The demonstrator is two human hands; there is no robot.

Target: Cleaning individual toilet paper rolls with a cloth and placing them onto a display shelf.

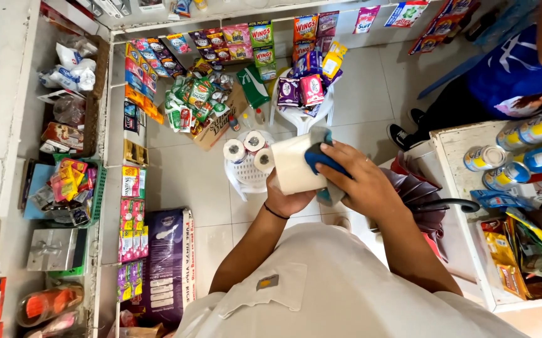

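White tissue roll (291, 166) is held up mid-frame, above the white plastic stool (249, 174) w/ three more rolls (246, 149). Left hand (286, 199) grips it from below, fingers curled round; right hand (358, 181) presses a blue cloth (318, 158) against its side, fingers clamped on cloth. Dark umbrella (427, 203) just right of hands.

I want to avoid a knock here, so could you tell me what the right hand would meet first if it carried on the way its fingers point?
The right hand points left across the white paper roll it already touches, so it meets that first.
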